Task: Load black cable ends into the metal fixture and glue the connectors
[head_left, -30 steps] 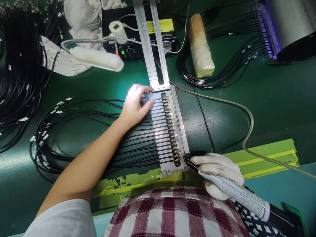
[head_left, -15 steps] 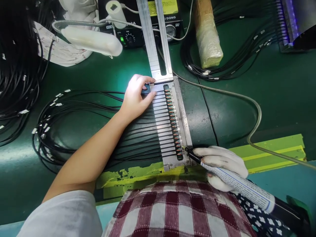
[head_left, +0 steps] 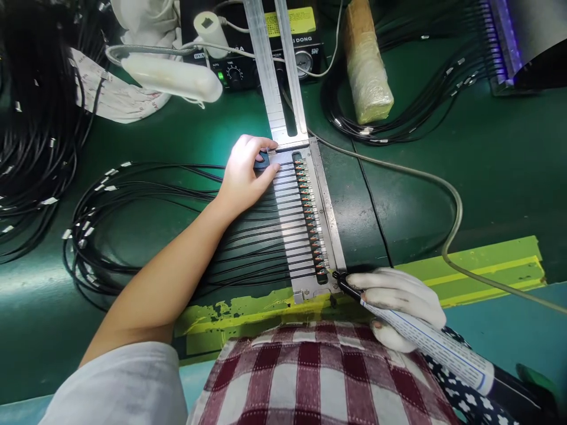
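My white-gloved right hand (head_left: 401,292), gripping a black-and-white pen-shaped tool (head_left: 436,341), has edged its tip toward me, seemingly beside the row's last cable end (head_left: 323,272), while my spread left hand (head_left: 243,180) touches the flat silver fixture (head_left: 326,227) on the green worktop (head_left: 411,206).

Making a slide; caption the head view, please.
Left hand on a metal fixture of black cables, gloved right hand holding a pen-shaped tool.
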Demonstrator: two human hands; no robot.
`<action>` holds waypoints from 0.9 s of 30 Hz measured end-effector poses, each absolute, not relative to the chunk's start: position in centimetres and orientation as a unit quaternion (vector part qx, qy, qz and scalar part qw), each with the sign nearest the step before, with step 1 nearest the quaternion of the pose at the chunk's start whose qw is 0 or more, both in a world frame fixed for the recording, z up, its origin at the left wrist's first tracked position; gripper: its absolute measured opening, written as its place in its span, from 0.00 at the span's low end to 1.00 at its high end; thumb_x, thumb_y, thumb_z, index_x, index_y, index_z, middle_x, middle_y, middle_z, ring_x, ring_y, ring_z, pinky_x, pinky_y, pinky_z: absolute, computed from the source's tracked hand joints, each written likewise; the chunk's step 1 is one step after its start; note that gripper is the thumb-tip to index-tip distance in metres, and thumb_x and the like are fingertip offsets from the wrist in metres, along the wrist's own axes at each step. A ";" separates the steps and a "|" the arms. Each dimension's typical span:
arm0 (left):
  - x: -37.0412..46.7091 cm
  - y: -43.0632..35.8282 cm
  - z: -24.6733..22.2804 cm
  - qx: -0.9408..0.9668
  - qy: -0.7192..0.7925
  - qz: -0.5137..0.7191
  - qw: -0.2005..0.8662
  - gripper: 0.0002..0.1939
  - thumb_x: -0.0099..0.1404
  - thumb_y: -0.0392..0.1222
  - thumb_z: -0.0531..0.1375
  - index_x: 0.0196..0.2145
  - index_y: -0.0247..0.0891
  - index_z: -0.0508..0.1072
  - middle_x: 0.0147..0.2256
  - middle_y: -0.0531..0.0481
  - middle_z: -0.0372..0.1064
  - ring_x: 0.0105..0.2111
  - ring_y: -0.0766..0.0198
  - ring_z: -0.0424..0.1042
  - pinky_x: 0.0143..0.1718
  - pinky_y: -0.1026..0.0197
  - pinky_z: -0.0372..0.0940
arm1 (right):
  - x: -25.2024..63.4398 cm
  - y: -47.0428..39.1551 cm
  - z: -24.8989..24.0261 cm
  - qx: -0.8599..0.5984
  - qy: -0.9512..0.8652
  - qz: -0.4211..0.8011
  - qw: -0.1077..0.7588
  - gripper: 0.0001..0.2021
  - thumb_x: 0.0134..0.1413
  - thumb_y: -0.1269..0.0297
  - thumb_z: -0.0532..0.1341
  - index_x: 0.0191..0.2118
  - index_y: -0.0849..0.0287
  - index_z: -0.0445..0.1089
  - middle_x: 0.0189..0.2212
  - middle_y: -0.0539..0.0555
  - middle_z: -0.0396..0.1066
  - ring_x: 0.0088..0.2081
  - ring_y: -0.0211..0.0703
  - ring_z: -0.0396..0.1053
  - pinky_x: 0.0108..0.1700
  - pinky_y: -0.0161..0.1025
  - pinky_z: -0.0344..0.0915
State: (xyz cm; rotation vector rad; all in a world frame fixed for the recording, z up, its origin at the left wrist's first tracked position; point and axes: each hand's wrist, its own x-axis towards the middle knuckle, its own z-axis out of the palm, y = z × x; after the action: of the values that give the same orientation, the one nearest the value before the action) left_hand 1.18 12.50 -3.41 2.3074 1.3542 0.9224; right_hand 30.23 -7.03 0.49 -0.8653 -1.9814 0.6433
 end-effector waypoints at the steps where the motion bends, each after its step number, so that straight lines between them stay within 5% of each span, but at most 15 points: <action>1: 1.2 12.5 -3.4 0.806 0.472 0.321 0.156 0.18 0.67 0.56 0.59 0.48 0.42 0.70 0.43 0.44 0.70 0.43 0.52 0.70 0.46 0.48 0.68 | 30.2 -6.9 0.5 -0.346 -0.794 0.255 0.429 0.07 0.59 0.66 0.59 0.40 0.62 0.72 0.38 0.63 0.80 0.40 0.45 0.79 0.38 0.40 0.75; 11: 1.2 12.4 -3.1 0.809 0.470 0.317 0.155 0.15 0.67 0.50 0.59 0.47 0.40 0.70 0.45 0.44 0.71 0.42 0.54 0.70 0.46 0.51 0.68 | 30.2 -7.0 0.1 -0.363 -0.791 0.244 0.428 0.08 0.59 0.67 0.59 0.43 0.60 0.72 0.39 0.60 0.80 0.39 0.45 0.80 0.38 0.41 0.76; 27: 1.1 12.5 -3.4 0.804 0.481 0.316 0.150 0.18 0.66 0.56 0.59 0.47 0.43 0.71 0.43 0.44 0.70 0.40 0.54 0.70 0.45 0.48 0.69 | 30.4 -7.1 -0.2 -0.348 -0.788 0.269 0.431 0.10 0.56 0.66 0.61 0.44 0.60 0.72 0.42 0.61 0.79 0.40 0.47 0.79 0.37 0.41 0.76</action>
State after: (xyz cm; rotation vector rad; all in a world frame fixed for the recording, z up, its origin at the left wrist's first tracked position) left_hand 1.13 12.47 -3.38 2.3107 1.3813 0.9078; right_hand 30.40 -7.15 -0.21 -0.8681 -1.9644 0.6701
